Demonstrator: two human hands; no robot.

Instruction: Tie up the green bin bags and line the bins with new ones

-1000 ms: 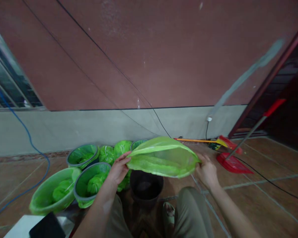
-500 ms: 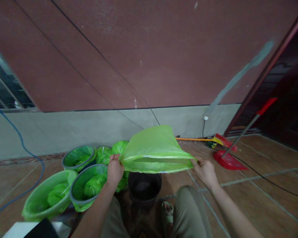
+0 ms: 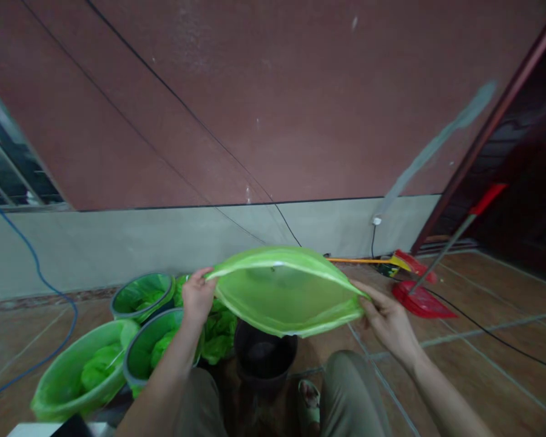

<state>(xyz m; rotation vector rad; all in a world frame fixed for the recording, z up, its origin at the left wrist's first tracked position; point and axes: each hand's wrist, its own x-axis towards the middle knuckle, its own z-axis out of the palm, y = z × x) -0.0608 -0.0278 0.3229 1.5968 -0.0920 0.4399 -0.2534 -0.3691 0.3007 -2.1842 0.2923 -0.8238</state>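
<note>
Left hand [image 3: 197, 297] pinches one bag [image 3: 279, 294] end; right hand [image 3: 388, 317] pinches the other; bag gapes between them; bin [image 3: 264, 363] below

Bag [image 3: 282, 300] is showing translucent lime green. Bucket [image 3: 264, 377] beneath is presenting near-black. Liners [image 3: 141, 287] at left are matching the bag's green. Wall [image 3: 255, 91] is displaying dull maroon above a pale grey band [image 3: 118, 243]. Floor tiles [image 3: 505, 297] are reading brown, pale lines forming a grid. Dustpan [image 3: 421, 303] is showing red; trousers [image 3: 352, 394], olive-grey.
</note>
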